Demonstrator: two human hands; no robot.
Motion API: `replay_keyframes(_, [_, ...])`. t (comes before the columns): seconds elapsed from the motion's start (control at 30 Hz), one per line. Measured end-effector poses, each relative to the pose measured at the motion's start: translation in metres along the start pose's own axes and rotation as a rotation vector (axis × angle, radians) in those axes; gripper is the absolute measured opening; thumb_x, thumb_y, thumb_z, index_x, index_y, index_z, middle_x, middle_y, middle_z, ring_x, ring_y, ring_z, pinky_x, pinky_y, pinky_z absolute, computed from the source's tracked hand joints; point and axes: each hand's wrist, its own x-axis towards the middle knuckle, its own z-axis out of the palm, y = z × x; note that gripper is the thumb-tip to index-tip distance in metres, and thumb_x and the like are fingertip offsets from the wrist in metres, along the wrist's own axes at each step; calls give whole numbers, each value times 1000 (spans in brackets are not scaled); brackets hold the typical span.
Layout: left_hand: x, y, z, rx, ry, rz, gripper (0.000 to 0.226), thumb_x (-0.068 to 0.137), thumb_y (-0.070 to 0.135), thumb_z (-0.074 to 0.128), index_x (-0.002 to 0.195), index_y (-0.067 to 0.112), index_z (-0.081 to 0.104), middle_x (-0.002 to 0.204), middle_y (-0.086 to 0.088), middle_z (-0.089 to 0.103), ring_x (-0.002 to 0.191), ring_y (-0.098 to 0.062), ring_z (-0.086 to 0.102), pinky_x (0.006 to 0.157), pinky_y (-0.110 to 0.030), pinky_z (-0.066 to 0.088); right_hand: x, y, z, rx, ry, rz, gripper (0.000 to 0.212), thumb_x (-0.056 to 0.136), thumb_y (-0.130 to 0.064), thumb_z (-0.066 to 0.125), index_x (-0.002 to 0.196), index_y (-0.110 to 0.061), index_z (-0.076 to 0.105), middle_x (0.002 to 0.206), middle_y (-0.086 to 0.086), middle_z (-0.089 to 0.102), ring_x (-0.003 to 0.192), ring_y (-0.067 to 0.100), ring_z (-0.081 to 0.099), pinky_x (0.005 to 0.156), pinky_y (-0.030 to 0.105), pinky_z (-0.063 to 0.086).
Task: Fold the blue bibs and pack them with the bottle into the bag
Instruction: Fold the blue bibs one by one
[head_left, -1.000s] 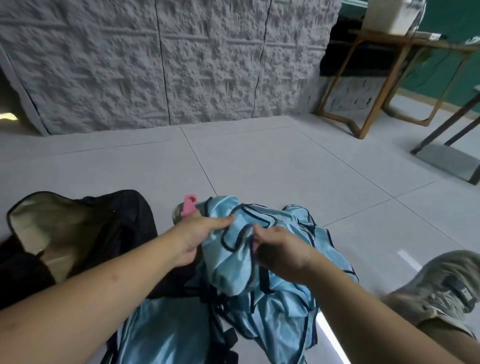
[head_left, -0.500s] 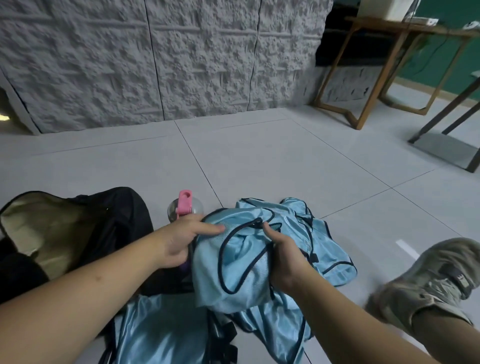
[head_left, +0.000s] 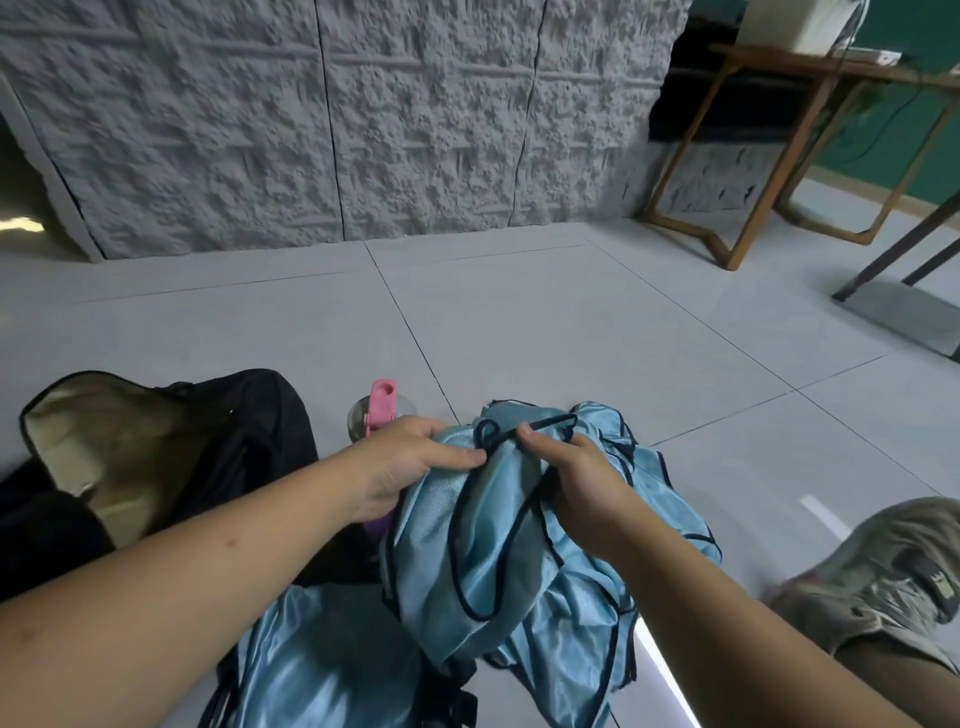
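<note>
A light blue bib (head_left: 483, 540) with dark trim is lifted above a heap of more blue bibs (head_left: 587, 618) on the floor. My left hand (head_left: 410, 467) pinches its top left edge, and my right hand (head_left: 576, 483) grips its top right edge by the dark trim. Behind my left hand stands the bottle (head_left: 382, 410), clear with a pink lid, mostly hidden. The black bag (head_left: 171, 452) lies open at the left, showing its tan lining. Another blue bib (head_left: 322, 670) lies at the bottom, near my left forearm.
My shoe (head_left: 878, 571) rests on the grey tiled floor at the lower right. A wooden table frame (head_left: 763, 150) and dark metal legs (head_left: 904, 244) stand at the back right. A rough grey wall runs along the back.
Both hands have shifted along the bib's upper edge and drawn closer together, bunching the bib between them. The camera tilted slightly.
</note>
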Motion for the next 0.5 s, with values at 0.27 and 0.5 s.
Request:
replay_keyframes(0.27, [-6, 11, -13, -192, -61, 169, 28, 74, 7, 69, 94, -12, 74, 114, -33, 71, 102, -42, 71, 101, -52, 54, 5, -19, -12, 193, -19, -134, 41, 74, -10, 65, 110, 10, 62, 102, 34, 66, 87, 47, 67, 79, 43, 56])
replay_keyframes(0.5, [-9, 33, -35, -152, 104, 294, 25, 55, 17, 83, 64, 4, 64, 83, -29, 67, 91, -44, 62, 99, -72, 45, 9, -51, -30, -381, 192, -335, 81, 75, -58, 76, 71, 18, 48, 66, 14, 46, 57, 28, 38, 60, 39, 34])
